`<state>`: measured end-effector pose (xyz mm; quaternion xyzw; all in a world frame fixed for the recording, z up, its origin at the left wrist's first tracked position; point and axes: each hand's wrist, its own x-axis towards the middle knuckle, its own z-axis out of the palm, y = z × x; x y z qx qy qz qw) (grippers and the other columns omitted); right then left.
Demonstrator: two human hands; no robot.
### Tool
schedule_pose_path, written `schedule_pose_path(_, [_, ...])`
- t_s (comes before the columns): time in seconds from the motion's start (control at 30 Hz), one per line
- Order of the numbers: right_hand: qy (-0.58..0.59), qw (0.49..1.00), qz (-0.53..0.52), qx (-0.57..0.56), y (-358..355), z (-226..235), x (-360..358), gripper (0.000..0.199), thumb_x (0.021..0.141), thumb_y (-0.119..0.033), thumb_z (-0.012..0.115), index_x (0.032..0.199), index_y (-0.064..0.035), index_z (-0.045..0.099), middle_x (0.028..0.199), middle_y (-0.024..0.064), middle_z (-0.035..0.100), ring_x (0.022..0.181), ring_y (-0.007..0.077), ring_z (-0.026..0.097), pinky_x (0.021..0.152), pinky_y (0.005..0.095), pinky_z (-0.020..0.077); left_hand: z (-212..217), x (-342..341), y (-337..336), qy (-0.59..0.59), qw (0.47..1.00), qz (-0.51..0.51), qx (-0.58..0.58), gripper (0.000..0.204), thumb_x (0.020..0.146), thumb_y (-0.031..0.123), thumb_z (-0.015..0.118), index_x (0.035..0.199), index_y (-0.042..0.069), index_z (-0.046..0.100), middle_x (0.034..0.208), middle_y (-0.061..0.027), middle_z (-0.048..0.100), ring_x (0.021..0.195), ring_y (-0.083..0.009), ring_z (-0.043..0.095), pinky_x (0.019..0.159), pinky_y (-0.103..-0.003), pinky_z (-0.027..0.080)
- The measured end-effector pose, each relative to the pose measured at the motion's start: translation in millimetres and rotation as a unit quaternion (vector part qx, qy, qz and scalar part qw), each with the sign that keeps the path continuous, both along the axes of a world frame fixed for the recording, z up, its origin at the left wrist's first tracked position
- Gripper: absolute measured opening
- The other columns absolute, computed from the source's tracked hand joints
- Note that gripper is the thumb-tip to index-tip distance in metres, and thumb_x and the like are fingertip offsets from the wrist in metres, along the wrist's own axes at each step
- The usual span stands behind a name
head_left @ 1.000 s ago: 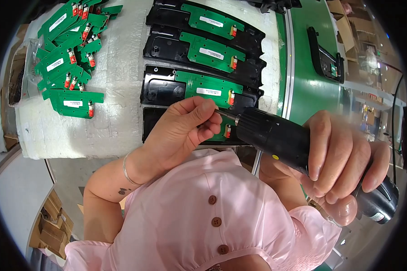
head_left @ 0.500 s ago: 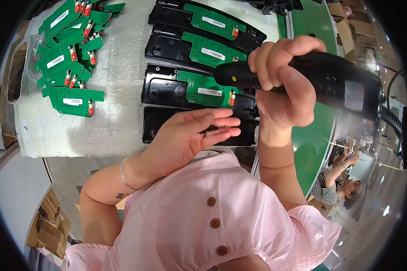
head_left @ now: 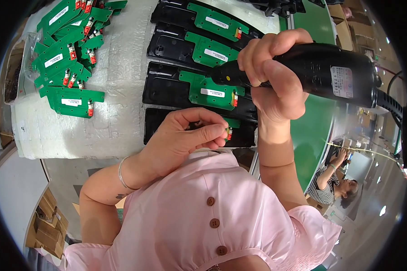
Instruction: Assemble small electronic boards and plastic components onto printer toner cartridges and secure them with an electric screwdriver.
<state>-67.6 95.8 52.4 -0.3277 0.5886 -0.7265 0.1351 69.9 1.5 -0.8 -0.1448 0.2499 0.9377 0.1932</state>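
Note:
My right hand (head_left: pixel 276 74) is wrapped round a black electric screwdriver (head_left: pixel 319 70), held tilted with its nose pointing left. The screwdriver's tip is at the upper left edge of a green circuit board (head_left: pixel 195 88), which lies in a long black plastic housing (head_left: pixel 160 90), third from the far end of a row. Just nearer, my left hand (head_left: pixel 185 133) is closed, thumb against fingertips, over small dark screws (head_left: pixel 195 125) that show only partly. It hovers over the nearest housing (head_left: pixel 153 121) and hides most of that one's board.
Two more housings with boards (head_left: pixel 208 38) lie beyond. Loose green boards (head_left: pixel 54 63) with red-and-white parts are heaped at the left on the white foam block (head_left: pixel 122 81). A green surface (head_left: pixel 319 131) runs along the right. A cable (head_left: pixel 389 104) trails from the screwdriver. Another person (head_left: pixel 334 180) works at right.
My left hand has gone from a spread palm holding small dark screws to curled fingers with thumb pinched in. My right hand and the screwdriver have shifted slightly left.

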Motion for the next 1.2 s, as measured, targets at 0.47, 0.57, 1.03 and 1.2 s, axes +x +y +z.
schedule_pose_path(0.47, [0.063,0.945,0.276,-0.163,38,56,-4,0.038,0.063,-0.001,0.067,0.092,-0.0097,0.044,0.058,-0.0064,0.055,0.051,0.0033,0.054,0.056,0.0152,0.0444,-6,-3,2,-0.07,0.983,0.102,0.135,0.014,0.088,0.014,0.052,0.098,0.003,0.055,0.088,-0.0043,0.058,0.078,-0.0096,0.058,0.068,-0.018,0.05])
schedule_pose_path(0.57, [0.056,0.949,0.25,-0.183,45,65,11,0.035,0.062,-0.004,0.07,0.086,-0.0095,0.046,0.056,-0.004,0.056,0.048,0.0048,0.055,0.055,0.0163,0.0473,-11,-3,4,-0.044,0.982,0.104,0.151,0.015,0.088,0.015,0.052,0.096,0.002,0.054,0.088,-0.0041,0.058,0.078,-0.0089,0.058,0.068,-0.017,0.05])
schedule_pose_path(1.03, [0.015,0.993,0.08,-0.081,18,9,28,0.031,0.069,-0.009,0.047,0.101,-0.008,0.045,0.057,-0.0026,0.043,0.046,0.009,0.038,0.051,0.026,0.0332,0,12,9,-0.117,0.979,0.026,0.166,0.039,0.093,0.025,0.042,0.113,-0.008,0.047,0.109,-0.0203,0.053,0.101,-0.0257,0.055,0.091,-0.031,0.045])
schedule_pose_path(1.2, [-0.015,0.999,0.036,-0.029,10,5,32,0.029,0.065,-0.007,0.044,0.094,-0.0058,0.044,0.055,-0.0004,0.04,0.045,0.0105,0.036,0.051,0.0285,0.0334,-5,20,4,-0.049,0.994,-0.003,0.093,0.03,0.093,0.018,0.043,0.11,-0.006,0.049,0.106,-0.0191,0.057,0.098,-0.0252,0.058,0.084,-0.03,0.049])
